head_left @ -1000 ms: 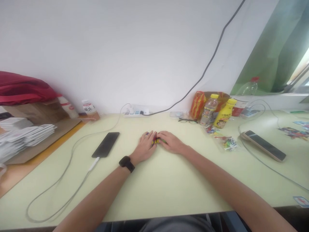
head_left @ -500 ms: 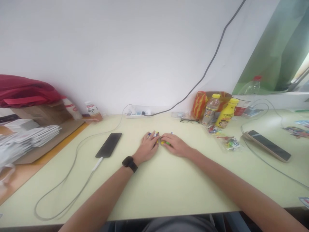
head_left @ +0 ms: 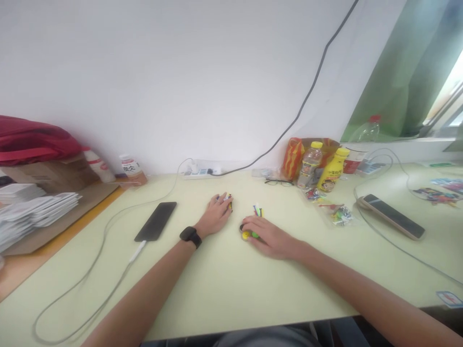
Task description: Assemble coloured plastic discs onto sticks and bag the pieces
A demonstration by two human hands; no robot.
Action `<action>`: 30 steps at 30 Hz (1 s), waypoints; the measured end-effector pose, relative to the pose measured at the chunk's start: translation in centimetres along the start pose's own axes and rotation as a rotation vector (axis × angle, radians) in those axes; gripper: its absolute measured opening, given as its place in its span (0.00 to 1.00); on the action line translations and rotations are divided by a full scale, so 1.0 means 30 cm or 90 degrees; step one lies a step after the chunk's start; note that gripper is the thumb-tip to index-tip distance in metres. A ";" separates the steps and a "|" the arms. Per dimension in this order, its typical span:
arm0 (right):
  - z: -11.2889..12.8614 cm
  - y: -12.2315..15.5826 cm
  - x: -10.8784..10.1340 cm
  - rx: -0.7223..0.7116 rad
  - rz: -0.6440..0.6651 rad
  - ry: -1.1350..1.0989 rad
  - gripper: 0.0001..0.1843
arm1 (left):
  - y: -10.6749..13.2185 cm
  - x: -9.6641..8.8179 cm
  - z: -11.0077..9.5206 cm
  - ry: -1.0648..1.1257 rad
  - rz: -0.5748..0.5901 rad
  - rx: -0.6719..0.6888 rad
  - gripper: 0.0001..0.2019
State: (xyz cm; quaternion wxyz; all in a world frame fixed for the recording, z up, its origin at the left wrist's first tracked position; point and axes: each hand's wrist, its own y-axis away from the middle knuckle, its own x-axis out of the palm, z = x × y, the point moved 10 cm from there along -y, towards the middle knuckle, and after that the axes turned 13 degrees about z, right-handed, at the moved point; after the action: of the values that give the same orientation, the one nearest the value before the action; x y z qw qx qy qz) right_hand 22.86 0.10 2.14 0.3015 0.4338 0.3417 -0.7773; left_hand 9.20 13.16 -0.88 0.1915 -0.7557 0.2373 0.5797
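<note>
My left hand (head_left: pixel 216 216), with a black watch (head_left: pixel 190 236) on its wrist, lies palm down on the pale green table (head_left: pixel 231 284), its fingers over a few small coloured toy pieces (head_left: pixel 228 201). My right hand (head_left: pixel 269 236) rests nearer to me, fingers curled over small yellow, red and green pieces (head_left: pixel 247 234). A few thin coloured sticks (head_left: pixel 258 210) lie just beyond its fingertips. What either hand actually grips is mostly hidden under the fingers.
A black phone (head_left: pixel 156 221) on a white cable lies left. Bottles (head_left: pixel 333 168), glasses (head_left: pixel 278 182) and toy packets (head_left: pixel 338 214) stand back right, a second phone (head_left: pixel 390 223) further right. A power strip (head_left: pixel 200 169) is at the wall; stacked papers (head_left: pixel 32 212) at left.
My hands, close together before, have parted: the right hand slid toward me with a few pieces, while the left stayed over the rest. The coloured sticks are now uncovered.
</note>
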 end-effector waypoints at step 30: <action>-0.305 0.120 -0.103 0.171 -0.063 -0.027 0.23 | 0.127 -0.048 -0.340 0.251 0.046 0.303 0.19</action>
State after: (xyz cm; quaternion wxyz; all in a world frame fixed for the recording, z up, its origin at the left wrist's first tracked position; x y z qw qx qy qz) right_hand 31.26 5.78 0.33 0.2090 0.4364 0.2489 -0.8390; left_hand 14.69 4.50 3.05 0.2925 -0.7784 0.4258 0.3565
